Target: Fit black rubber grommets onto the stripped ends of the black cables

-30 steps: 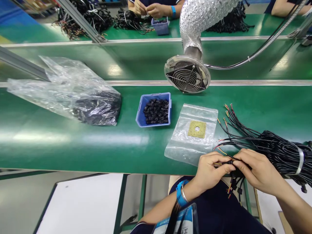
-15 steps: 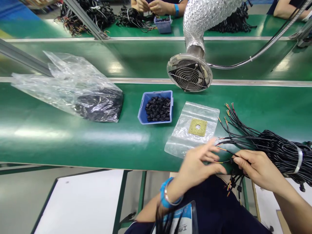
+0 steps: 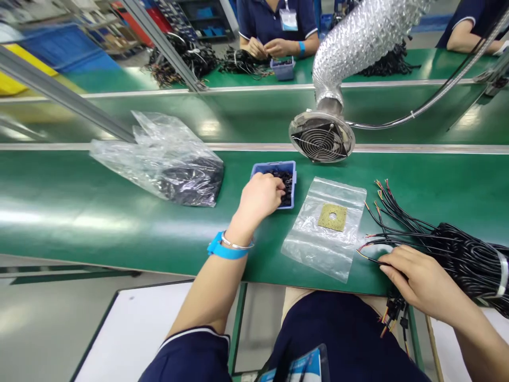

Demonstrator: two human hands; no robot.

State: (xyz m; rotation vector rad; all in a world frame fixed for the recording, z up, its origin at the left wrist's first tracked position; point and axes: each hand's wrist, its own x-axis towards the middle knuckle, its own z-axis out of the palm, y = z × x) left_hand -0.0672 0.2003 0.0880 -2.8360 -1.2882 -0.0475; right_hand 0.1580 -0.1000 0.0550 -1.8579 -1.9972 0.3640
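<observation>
My left hand (image 3: 262,195) is down in a small blue bin (image 3: 295,185) of small black parts (image 3: 286,197). Its fingers are curled together, and their tips are hidden, so what they pinch cannot be made out. At the table's front edge, my right hand (image 3: 413,276) pinches a black cable (image 3: 371,258) whose stripped end shows thin coloured wires. More cables of a tied black bundle (image 3: 457,249) lie behind and beside that hand. Several cable ends fitted with black parts (image 3: 395,307) hang below it, over the edge.
A clear zip bag (image 3: 310,249) with a yellow square pad (image 3: 332,217) on it lies between my hands. A plastic bag of black parts (image 3: 191,178) rests left of the bin. A round fume extractor (image 3: 322,139) hangs above. Across the table a co-worker (image 3: 274,37) handles small things.
My left hand has moved from beside the right hand, leftward and away from me, into the blue bin. The right hand still holds a cable by the edge. The view has tilted up.
</observation>
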